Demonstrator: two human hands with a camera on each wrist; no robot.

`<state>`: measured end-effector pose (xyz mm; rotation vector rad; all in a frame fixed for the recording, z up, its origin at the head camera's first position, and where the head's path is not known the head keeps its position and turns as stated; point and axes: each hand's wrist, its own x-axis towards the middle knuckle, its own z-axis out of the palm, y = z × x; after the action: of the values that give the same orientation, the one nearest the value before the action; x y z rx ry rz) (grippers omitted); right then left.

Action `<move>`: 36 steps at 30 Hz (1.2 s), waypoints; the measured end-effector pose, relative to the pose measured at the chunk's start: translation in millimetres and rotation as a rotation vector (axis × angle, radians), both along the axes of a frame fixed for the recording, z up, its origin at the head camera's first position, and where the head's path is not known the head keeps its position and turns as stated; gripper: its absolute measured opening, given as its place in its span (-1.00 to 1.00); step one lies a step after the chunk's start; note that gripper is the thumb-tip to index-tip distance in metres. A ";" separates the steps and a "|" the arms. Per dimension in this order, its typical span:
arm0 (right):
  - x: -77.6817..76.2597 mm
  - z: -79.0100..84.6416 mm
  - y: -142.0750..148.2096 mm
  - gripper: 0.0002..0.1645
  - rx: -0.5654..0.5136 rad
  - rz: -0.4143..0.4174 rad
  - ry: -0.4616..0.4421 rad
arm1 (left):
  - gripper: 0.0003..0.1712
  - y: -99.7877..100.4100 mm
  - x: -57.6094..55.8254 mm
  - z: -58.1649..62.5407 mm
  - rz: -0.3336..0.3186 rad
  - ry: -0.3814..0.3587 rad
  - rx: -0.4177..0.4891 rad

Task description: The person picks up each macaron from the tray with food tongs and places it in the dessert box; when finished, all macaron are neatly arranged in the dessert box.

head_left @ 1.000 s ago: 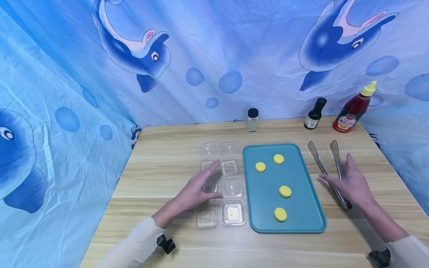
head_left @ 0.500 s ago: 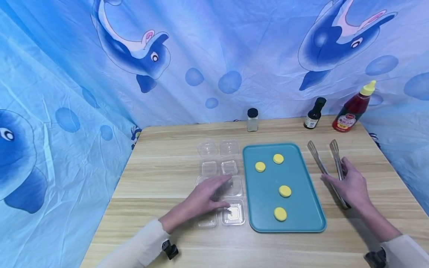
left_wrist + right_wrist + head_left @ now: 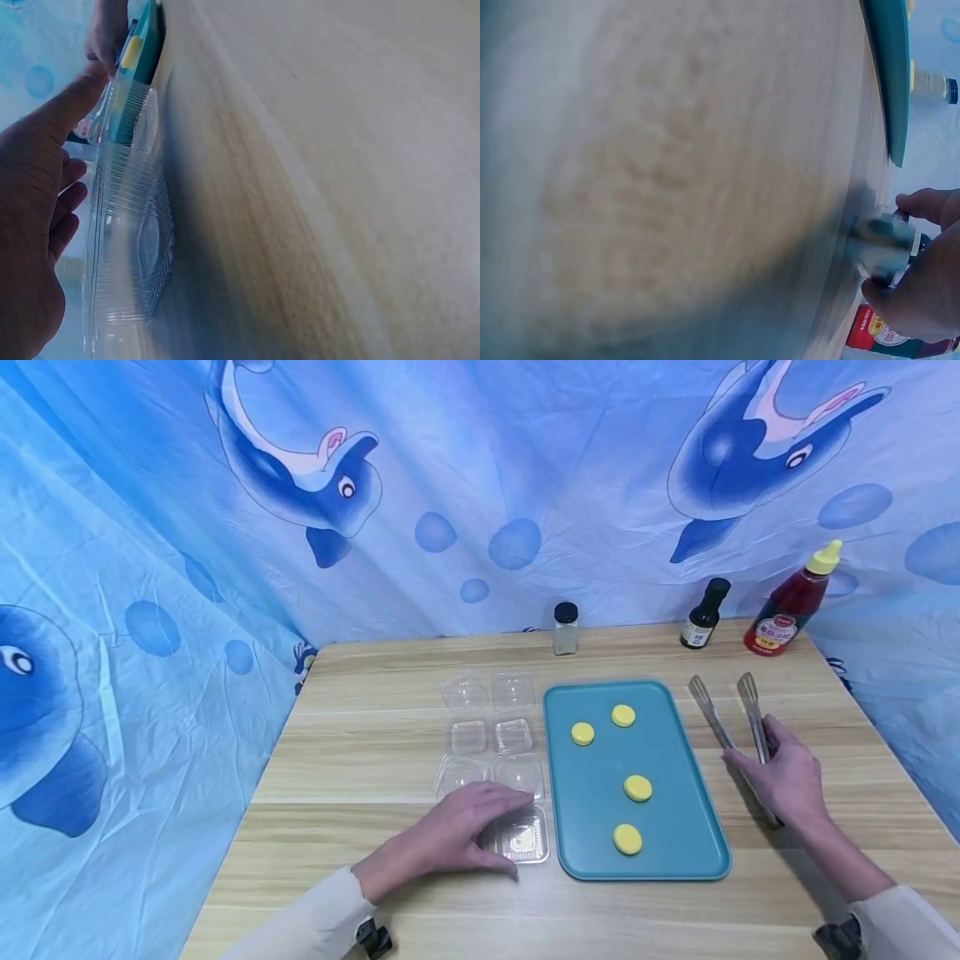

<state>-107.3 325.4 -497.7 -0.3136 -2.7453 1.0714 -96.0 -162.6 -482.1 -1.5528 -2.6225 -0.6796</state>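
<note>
My left hand (image 3: 465, 827) spans the front clear plastic boxes, fingers spread and thumb near the front edge of the right-hand box (image 3: 525, 839). In the left wrist view the fingers pass above a ribbed clear box (image 3: 139, 240); whether they touch it I cannot tell. At the right, my right hand (image 3: 791, 777) holds metal tongs (image 3: 711, 713), thumb on one arm and fingers round the other. The tongs' slotted ends point away, spread apart. Between the hands lies a blue tray (image 3: 592, 827) with several round yellow pieces (image 3: 627, 839) on it.
More clear boxes (image 3: 514, 692) stand in rows behind my left hand. At the back are a black-lidded jar (image 3: 566, 639), a dark sauce bottle (image 3: 701, 625) and a red bottle with a yellow tip (image 3: 787, 606). A blue dolphin curtain (image 3: 465, 485) hangs behind the table.
My left hand has come toward the front and right, from above the middle boxes to the front ones. My right hand's fingers and thumb have closed round the tongs.
</note>
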 end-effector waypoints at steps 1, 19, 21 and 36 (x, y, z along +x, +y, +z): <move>0.2 0.2 -0.3 0.00 -0.001 -0.003 -0.001 | 0.21 -0.3 0.6 -0.5 -0.006 0.010 -0.009; 1.0 3.4 -0.4 -0.09 -0.026 0.013 0.046 | 0.11 -1.0 2.3 -2.1 -0.023 0.032 -0.076; 0.8 5.4 -1.1 -0.05 -0.035 0.044 0.048 | 0.12 -0.8 2.0 -2.2 -0.024 0.027 -0.074; 0.4 21.4 -20.3 -0.04 0.014 0.309 0.083 | 0.09 -0.3 1.9 0.6 -0.033 -0.006 -0.072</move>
<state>-106.9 305.2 -476.3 0.1604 -2.7836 1.1042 -94.1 -162.9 -481.5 -1.6180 -2.6606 -0.5989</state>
